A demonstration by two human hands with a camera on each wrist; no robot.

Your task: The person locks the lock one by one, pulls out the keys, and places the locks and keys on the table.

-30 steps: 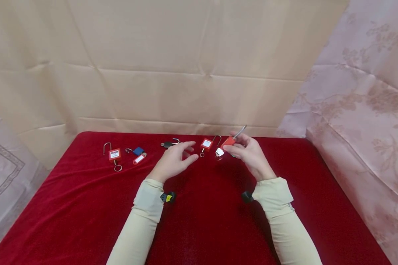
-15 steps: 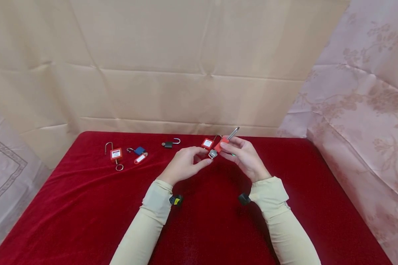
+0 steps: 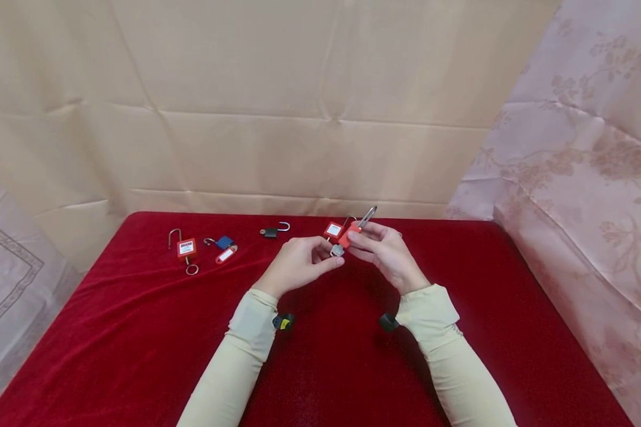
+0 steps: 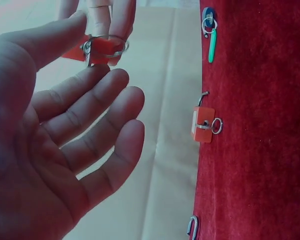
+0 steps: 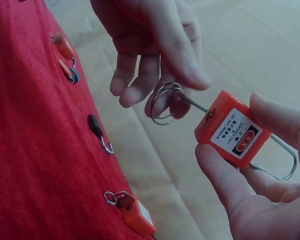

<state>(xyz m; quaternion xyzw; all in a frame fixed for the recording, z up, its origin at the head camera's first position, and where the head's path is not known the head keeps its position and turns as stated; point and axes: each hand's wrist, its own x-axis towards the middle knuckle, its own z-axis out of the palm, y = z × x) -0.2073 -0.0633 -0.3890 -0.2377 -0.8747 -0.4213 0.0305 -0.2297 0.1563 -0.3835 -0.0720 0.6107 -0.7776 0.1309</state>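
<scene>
My right hand [image 3: 387, 252] holds a red padlock [image 5: 232, 130] between thumb and fingers, its labelled face visible in the right wrist view. A key [image 5: 196, 105] with metal rings [image 5: 162, 102] sticks out of the padlock's base, toward my left hand [image 3: 301, 264]. The left thumb and forefinger stand on either side of the key's head; in the left wrist view a small gap shows at the thumb [image 4: 65, 32], and the other fingers are loosely bent. The padlock's shackle [image 3: 368, 214] points up and away. Whether it is latched cannot be told.
Several padlocks lie on the red cloth-covered table [image 3: 320, 367]: a red one [image 3: 333, 230] just behind my hands, a black one [image 3: 270, 232] with its shackle raised, a blue one [image 3: 225, 242] with a red tag [image 3: 226, 255], and another red one [image 3: 186, 248] at left.
My left hand has moved right to the key. My right hand has shifted left with the padlock, bringing the two hands together.
</scene>
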